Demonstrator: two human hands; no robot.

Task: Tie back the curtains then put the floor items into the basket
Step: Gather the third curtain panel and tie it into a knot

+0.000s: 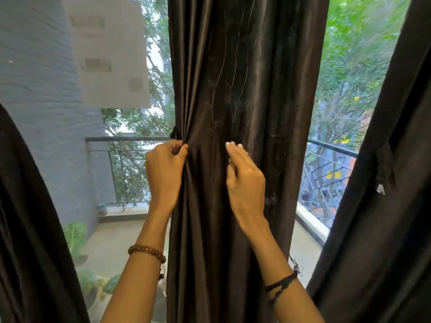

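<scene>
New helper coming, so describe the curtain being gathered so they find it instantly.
Face the balcony window; three dark curtains hang there. Take the middle curtain, between the two glass openings. Only it is shiny with thin vine stitching, the left hand pinching its edge.

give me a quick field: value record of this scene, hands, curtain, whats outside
left hand: left hand grips the bunched left edge of the middle curtain
right hand: right hand rests on the curtain front, fingers nearly straight
tie: small dark piece above the left hand, unclear
side curtains: dark curtain at left and at right
outside: balcony railing, trees
basket: not in view
</scene>
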